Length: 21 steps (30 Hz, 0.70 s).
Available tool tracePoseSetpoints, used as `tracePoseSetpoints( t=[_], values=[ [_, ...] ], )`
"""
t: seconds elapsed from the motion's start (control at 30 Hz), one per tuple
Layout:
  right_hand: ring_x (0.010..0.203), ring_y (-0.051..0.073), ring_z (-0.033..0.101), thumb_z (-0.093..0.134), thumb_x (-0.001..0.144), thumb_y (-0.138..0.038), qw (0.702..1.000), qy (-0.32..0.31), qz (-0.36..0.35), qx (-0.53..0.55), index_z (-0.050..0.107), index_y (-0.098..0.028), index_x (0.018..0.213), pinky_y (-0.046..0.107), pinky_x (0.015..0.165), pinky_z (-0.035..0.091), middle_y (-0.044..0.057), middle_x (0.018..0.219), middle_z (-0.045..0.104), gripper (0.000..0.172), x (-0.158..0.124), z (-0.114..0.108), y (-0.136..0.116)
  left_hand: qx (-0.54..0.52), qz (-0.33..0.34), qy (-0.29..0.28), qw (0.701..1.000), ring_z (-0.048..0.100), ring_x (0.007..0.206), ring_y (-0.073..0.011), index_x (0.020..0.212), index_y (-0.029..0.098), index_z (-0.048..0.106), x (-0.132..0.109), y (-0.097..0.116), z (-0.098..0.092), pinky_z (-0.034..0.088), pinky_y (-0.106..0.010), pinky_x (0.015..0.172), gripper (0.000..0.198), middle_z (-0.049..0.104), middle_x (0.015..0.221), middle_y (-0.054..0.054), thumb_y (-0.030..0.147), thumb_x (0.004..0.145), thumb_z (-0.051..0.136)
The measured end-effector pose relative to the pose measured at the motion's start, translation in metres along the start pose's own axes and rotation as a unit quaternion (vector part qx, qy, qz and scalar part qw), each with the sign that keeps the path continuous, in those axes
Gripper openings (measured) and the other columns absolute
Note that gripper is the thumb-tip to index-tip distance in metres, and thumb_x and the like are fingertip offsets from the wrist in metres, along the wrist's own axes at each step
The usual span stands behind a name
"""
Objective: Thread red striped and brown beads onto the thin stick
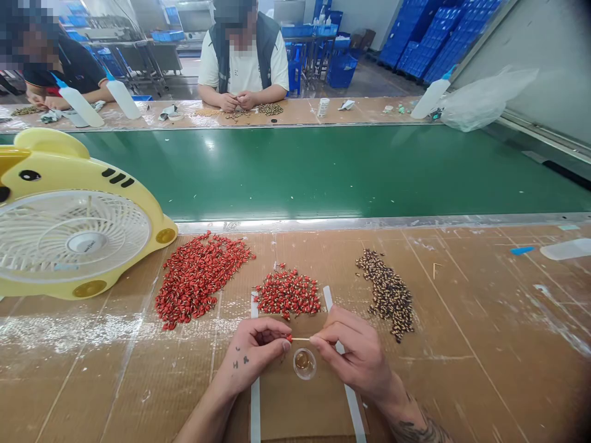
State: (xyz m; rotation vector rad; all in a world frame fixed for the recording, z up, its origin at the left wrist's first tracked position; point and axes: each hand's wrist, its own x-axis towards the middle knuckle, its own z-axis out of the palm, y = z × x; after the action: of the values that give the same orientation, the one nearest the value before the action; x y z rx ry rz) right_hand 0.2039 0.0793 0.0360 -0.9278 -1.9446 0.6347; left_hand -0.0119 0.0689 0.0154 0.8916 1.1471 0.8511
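Between thumb and forefinger, my left hand [258, 351] pinches a small red piece [289, 338], mostly covered by the fingertips. My right hand [353, 344] grips a thin pale stick [301, 339] whose far end meets the red piece. Just below the stick sits a small clear cup [305, 364] with a little amber liquid in it. A small heap of red pieces with pale and dark parts [289, 292] lies beyond my hands. The larger red heap [198, 277] is to its left. Off to the right is a heap of black and gold pieces [388, 292].
A yellow animal-shaped fan [87, 166] stands at the left. Beyond the cardboard-covered table [462, 381] runs a green conveyor belt [323, 172]. Two people sit across it, near white squeeze bottles [122, 98]. A blue cap [522, 250] and a white bottle [567, 248] lie at the right.
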Motion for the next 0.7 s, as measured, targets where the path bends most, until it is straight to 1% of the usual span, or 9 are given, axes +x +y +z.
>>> tracePoseSetpoints(
  t=[0.1,0.17,0.3,0.33,0.37,0.43,0.53,0.63,0.7],
  values=[
    [0.061,0.015,0.050,0.061,0.093,-0.016,1.000,0.002,0.009,0.021,0.066,-0.017,0.078,0.027,0.057,0.037,0.001,0.065,0.055,0.016,-0.001,-0.008,-0.001,0.010,0.004,0.006,1.000,0.052,0.053,-0.0106,0.074,0.017,0.078,0.000,0.001,0.001,0.040,-0.022,0.054,0.011,0.063,0.059,0.001,0.022,0.066,0.081],
    [0.060,0.015,0.049,0.061,0.094,-0.018,0.999,-0.020,0.006,0.026,0.064,-0.018,0.075,0.027,0.057,0.036,0.000,0.063,0.054,0.019,-0.002,-0.012,-0.001,0.013,0.009,0.008,1.000,0.052,0.054,-0.0111,0.075,0.016,0.078,0.001,0.000,0.001,0.040,-0.022,0.055,0.011,0.063,0.059,0.001,0.023,0.066,0.081],
    [0.062,0.015,0.051,0.064,0.095,-0.030,0.988,-0.147,0.010,-0.042,0.061,-0.018,0.070,0.027,0.058,0.035,0.001,0.064,0.056,0.029,-0.008,-0.017,0.003,0.019,0.013,0.006,1.000,0.051,0.055,-0.0107,0.075,0.016,0.077,0.001,-0.002,-0.001,0.040,-0.022,0.055,0.012,0.063,0.061,0.001,0.023,0.066,0.081],
    [0.063,0.016,0.052,0.065,0.095,-0.034,0.984,-0.164,0.022,-0.061,0.062,-0.018,0.071,0.028,0.058,0.036,0.001,0.065,0.057,0.029,-0.009,-0.020,0.005,0.023,0.012,0.008,1.000,0.050,0.056,-0.0106,0.076,0.016,0.077,0.000,-0.002,-0.001,0.039,-0.021,0.055,0.013,0.062,0.061,0.001,0.023,0.066,0.081],
    [0.064,0.016,0.053,0.065,0.095,-0.036,0.982,-0.166,0.039,-0.076,0.064,-0.017,0.073,0.028,0.059,0.036,0.002,0.066,0.058,0.029,-0.011,-0.025,0.008,0.028,0.009,0.011,1.000,0.050,0.056,-0.0106,0.077,0.016,0.077,0.000,-0.001,-0.002,0.039,-0.021,0.055,0.013,0.062,0.061,0.001,0.024,0.067,0.081],
    [0.067,0.017,0.055,0.062,0.097,-0.035,0.982,-0.137,0.081,-0.104,0.066,-0.018,0.077,0.029,0.061,0.039,0.002,0.069,0.059,0.026,-0.015,-0.042,0.017,0.037,0.003,0.017,0.999,0.050,0.056,-0.0108,0.078,0.016,0.078,0.001,0.000,-0.003,0.039,-0.021,0.055,0.016,0.062,0.062,0.001,0.027,0.066,0.082],
    [0.075,0.019,0.059,0.056,0.098,-0.023,0.971,-0.089,0.131,-0.177,0.068,-0.018,0.086,0.032,0.070,0.045,0.005,0.078,0.065,0.018,-0.020,-0.077,0.032,0.039,-0.004,0.010,0.999,0.049,0.056,-0.0111,0.077,0.016,0.077,0.002,0.002,-0.002,0.039,-0.021,0.054,0.020,0.061,0.060,0.001,0.031,0.065,0.083],
    [0.086,0.023,0.059,0.055,0.095,-0.014,0.951,-0.121,0.127,-0.253,0.069,-0.018,0.098,0.037,0.077,0.048,0.007,0.090,0.067,0.015,-0.023,-0.102,0.045,0.036,-0.012,-0.001,0.999,0.049,0.054,-0.0114,0.076,0.016,0.077,0.002,0.005,-0.001,0.039,-0.021,0.052,0.023,0.060,0.058,0.002,0.033,0.063,0.084],
    [0.088,0.024,0.058,0.056,0.093,-0.011,0.940,-0.162,0.112,-0.277,0.070,-0.018,0.098,0.038,0.077,0.049,0.008,0.091,0.067,0.016,-0.025,-0.106,0.052,0.039,-0.015,0.001,0.999,0.051,0.055,-0.0119,0.076,0.016,0.077,0.001,0.005,-0.001,0.040,-0.021,0.053,0.024,0.062,0.058,0.001,0.034,0.062,0.084]
  ],
)
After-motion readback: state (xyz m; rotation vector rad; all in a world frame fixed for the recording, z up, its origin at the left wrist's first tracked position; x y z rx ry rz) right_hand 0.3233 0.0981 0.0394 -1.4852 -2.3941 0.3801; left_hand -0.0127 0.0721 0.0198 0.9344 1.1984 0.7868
